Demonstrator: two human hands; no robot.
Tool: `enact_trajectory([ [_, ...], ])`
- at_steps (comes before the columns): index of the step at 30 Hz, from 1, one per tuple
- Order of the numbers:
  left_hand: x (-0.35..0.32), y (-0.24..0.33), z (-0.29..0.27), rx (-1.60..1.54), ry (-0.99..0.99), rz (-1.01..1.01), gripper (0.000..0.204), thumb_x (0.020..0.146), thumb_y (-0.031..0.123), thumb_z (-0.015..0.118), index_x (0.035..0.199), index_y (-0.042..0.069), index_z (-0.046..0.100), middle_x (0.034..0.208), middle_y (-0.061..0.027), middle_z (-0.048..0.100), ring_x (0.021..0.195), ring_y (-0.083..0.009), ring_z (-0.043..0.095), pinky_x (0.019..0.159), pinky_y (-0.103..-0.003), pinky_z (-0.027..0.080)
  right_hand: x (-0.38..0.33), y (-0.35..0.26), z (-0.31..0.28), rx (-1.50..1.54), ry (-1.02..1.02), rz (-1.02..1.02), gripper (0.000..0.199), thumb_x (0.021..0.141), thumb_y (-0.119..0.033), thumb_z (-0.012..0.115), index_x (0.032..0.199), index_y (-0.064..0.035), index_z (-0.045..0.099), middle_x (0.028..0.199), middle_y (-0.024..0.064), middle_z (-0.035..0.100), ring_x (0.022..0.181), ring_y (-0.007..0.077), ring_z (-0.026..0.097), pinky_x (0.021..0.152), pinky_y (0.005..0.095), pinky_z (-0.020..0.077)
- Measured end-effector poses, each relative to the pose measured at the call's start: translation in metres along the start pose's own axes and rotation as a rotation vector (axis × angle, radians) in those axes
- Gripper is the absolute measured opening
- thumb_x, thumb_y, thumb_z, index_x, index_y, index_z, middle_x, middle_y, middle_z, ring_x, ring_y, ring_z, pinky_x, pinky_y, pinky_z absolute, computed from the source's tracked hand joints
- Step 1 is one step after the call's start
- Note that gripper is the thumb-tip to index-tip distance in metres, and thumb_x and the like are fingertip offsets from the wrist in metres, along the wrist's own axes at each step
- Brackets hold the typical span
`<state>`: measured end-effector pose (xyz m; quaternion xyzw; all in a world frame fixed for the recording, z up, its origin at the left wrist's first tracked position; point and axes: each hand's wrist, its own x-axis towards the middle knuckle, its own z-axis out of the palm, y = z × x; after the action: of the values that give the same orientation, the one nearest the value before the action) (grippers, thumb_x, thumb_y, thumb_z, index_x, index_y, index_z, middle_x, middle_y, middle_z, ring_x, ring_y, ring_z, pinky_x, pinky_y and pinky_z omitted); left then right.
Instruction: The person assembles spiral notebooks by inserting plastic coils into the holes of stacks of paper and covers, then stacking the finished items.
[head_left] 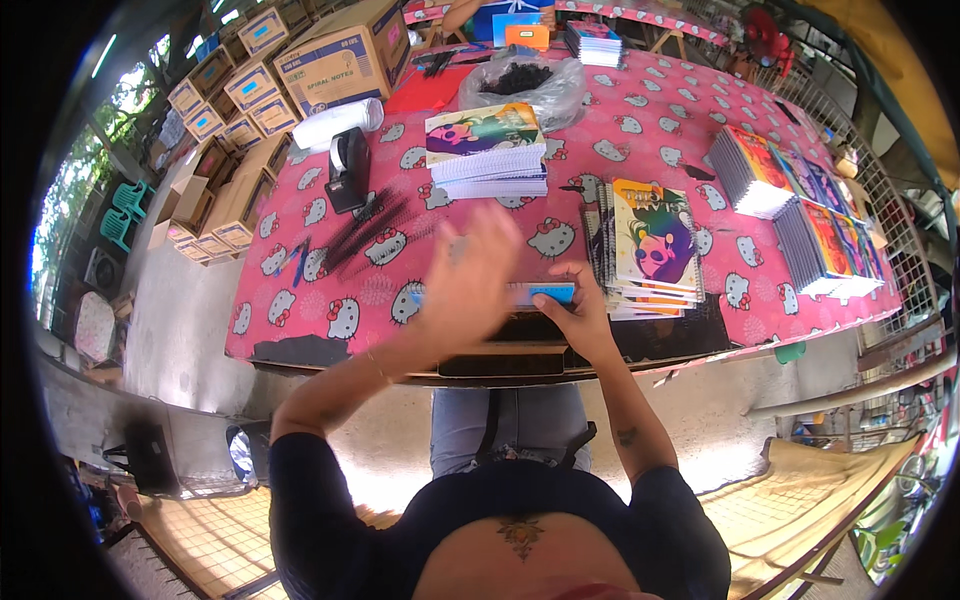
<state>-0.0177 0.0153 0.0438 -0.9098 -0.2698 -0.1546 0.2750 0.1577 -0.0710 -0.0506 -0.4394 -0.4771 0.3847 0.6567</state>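
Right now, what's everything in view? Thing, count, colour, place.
Blue strip: one, blue, front centre
Spiral notebooks: many, multicoloured, right
Paper pile: one, mostly white, centre
Tape dispenser: one, black, left
Roll: one, white, behind dispenser
Loose coils: several, black, left
Bag: one, clear, behind pile
Sheet: one, red, left of bag
Tablecloth: one, pink, centre
Cartons: many, brown, upper left
Chairs: two-plus, green, far left
Fan: one, red, upper right
Co-worker: one, blue top, far end
Sleeves: two, dark, below
Left hand: one, bare, blurred over strip
Right hand: one, bare, holding strip
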Motion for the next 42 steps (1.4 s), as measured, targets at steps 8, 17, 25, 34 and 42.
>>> enact_trajectory([
  [8, -0.004, -0.004, 0.02, -0.149, 0.143, -0.056, 0.081, 0.094, 0.058, 0.053, 0.151, 0.001, 0.04, 0.157, -0.0186, 0.041, 0.15, -0.0308, 0.031, 0.119, -0.055, 0.021, -0.007, 0.001, -0.009, -0.107, -0.137, 0.059, 0.023, 0.099, -0.011, 0.066, 0.118, 0.0017, 0.067, 0.099, 0.0013, 0.069, 0.089, 0.0068, 0.059, 0.08, 0.025, 0.0488],
  [17, -0.022, 0.02, 0.026, -0.26, 0.025, 0.192, 0.082, 0.09, 0.058, 0.059, 0.146, -0.001, 0.046, 0.154, -0.0211, 0.042, 0.147, -0.0351, 0.036, 0.117, -0.058, 0.025, 0.004, -0.001, -0.009, -0.274, -0.156, -0.013, 0.019, 0.096, -0.01, 0.068, 0.112, 0.0001, 0.07, 0.09, 0.0058, 0.07, 0.078, 0.0081, 0.056, 0.07, 0.0274, 0.0475],
  [25, -0.037, 0.033, 0.02, -0.465, 0.131, 0.159, 0.075, 0.096, 0.048, 0.057, 0.148, -0.004, 0.042, 0.154, -0.0222, 0.042, 0.147, -0.0351, 0.036, 0.118, -0.057, 0.021, 0.001, -0.017, -0.008, -0.327, -0.121, -0.057, 0.027, 0.092, -0.007, 0.072, 0.117, 0.0009, 0.068, 0.102, 0.0101, 0.072, 0.091, 0.0114, 0.064, 0.084, 0.0276, 0.0509],
  [34, -0.009, 0.021, 0.021, -0.719, 0.176, 0.044, 0.026, 0.094, 0.026, 0.068, 0.11, 0.006, 0.066, 0.103, -0.0081, 0.07, 0.099, -0.0264, 0.068, 0.117, -0.06, 0.023, 0.023, -0.046, -0.045, -0.302, -0.262, 0.099, 0.02, 0.097, -0.01, 0.068, 0.111, 0.0033, 0.072, 0.102, 0.007, 0.074, 0.096, 0.0111, 0.067, 0.088, 0.0282, 0.0545],
  [42, -0.013, 0.027, 0.017, -0.715, 0.234, -0.031, 0.025, 0.091, 0.027, 0.071, 0.104, 0.006, 0.067, 0.092, -0.0093, 0.068, 0.088, -0.0288, 0.067, 0.1, -0.048, 0.043, 0.035, -0.054, -0.044, -0.308, -0.383, 0.123, 0.007, 0.093, -0.002, 0.067, 0.097, 0.0023, 0.066, 0.088, -0.0001, 0.066, 0.084, 0.0073, 0.061, 0.08, 0.0251, 0.0506],
])
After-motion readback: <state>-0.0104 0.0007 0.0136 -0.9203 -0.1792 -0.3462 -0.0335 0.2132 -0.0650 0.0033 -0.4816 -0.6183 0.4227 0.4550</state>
